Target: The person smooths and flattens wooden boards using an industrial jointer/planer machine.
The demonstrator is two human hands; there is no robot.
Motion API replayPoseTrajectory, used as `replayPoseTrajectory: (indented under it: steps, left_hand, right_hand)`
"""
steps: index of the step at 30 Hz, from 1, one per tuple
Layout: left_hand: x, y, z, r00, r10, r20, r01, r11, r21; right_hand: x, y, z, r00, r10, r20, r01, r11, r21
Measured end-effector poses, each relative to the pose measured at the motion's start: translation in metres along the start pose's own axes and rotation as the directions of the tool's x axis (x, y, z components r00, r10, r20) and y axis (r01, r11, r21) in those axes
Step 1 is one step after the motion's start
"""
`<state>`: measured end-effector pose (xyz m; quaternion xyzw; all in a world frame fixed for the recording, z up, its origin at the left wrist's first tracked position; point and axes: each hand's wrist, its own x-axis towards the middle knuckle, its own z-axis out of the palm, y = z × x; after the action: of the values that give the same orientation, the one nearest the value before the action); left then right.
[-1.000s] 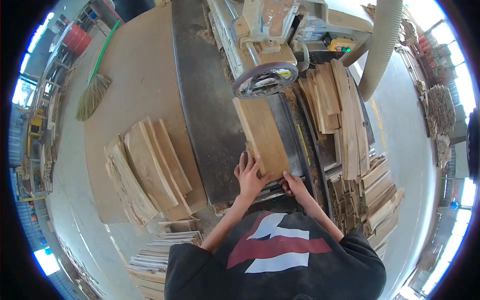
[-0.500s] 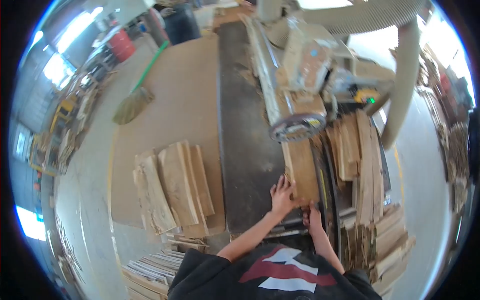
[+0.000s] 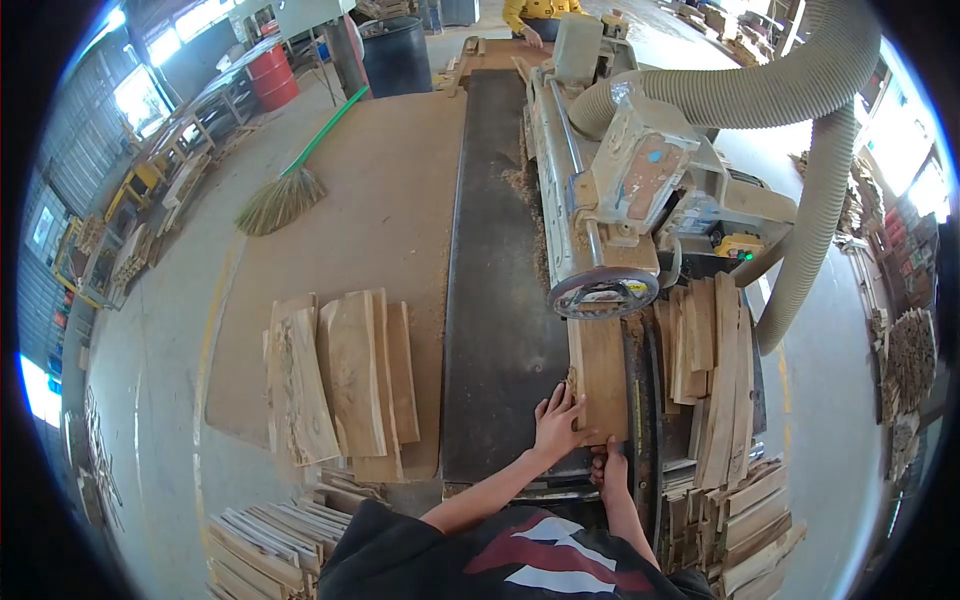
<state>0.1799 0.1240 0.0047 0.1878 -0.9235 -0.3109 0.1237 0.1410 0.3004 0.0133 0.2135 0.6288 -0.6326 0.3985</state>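
A brown wooden board (image 3: 602, 380) lies lengthwise on the dark machine bed (image 3: 500, 340), its far end hidden under the machine's head. My left hand (image 3: 558, 424) rests at the board's left side, fingers spread and thumb reaching over the near part. At the near end, my right hand (image 3: 610, 468) is closed, with its fingertips against the board's edge. Just beyond the board sits a round handwheel (image 3: 604, 292) on the dusty woodworking machine (image 3: 640, 170). A dark rail runs along the board's right side.
Loose boards (image 3: 358, 370) lie on the brown side table (image 3: 385, 190), with a green-handled broom (image 3: 285, 200) farther back. More boards (image 3: 722, 370) are piled to the right. Stacked planks (image 3: 270, 550) stand low on the left. A thick hose (image 3: 760, 95) arches overhead. A person in yellow (image 3: 540, 12) is at the far end.
The view has tilted and steadied, so the scene sits lower and the person in yellow shows at the top. Both hands keep their places at the board, which has barely moved against the machine.
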Motion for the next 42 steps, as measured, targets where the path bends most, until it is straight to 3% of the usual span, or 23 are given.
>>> replayPoseTrajectory:
  steps: [21, 23, 24, 26, 29, 35, 42]
  left_hand:
    - [0.068, -0.018, 0.004, 0.992, -0.114, -0.059, 0.108, 0.989, -0.1]
    - [0.079, -0.016, 0.0, 0.954, -0.283, -0.102, 0.253, 0.938, -0.237]
    - [0.084, -0.016, 0.001, 0.955, -0.283, -0.091, 0.255, 0.938, -0.235]
    - [0.094, -0.018, 0.002, 0.9, -0.363, -0.244, 0.335, 0.931, -0.148]
    - [0.104, -0.004, -0.015, 0.878, -0.465, -0.112, 0.452, 0.883, -0.125]
    - [0.096, -0.018, -0.001, 0.918, -0.35, -0.185, 0.334, 0.936, -0.114]
    - [0.094, -0.021, 0.002, 0.927, -0.315, -0.205, 0.308, 0.949, -0.067]
  right_hand:
    - [0.051, -0.058, 0.033, 0.994, 0.054, 0.092, -0.057, 0.998, 0.034]
    - [0.056, -0.065, 0.044, 0.997, 0.039, 0.06, -0.039, 0.999, 0.006]
    - [0.059, -0.071, 0.049, 0.999, 0.01, 0.048, -0.01, 1.0, -0.003]
    - [0.065, -0.082, 0.06, 0.999, -0.015, 0.034, 0.015, 1.0, -0.004]
    - [0.069, -0.087, 0.068, 0.999, -0.045, 0.013, 0.045, 0.999, -0.007]
    - [0.067, -0.084, 0.068, 0.997, -0.077, 0.026, 0.077, 0.997, 0.009]
    - [0.068, -0.082, 0.068, 0.994, -0.109, -0.01, 0.109, 0.994, -0.003]
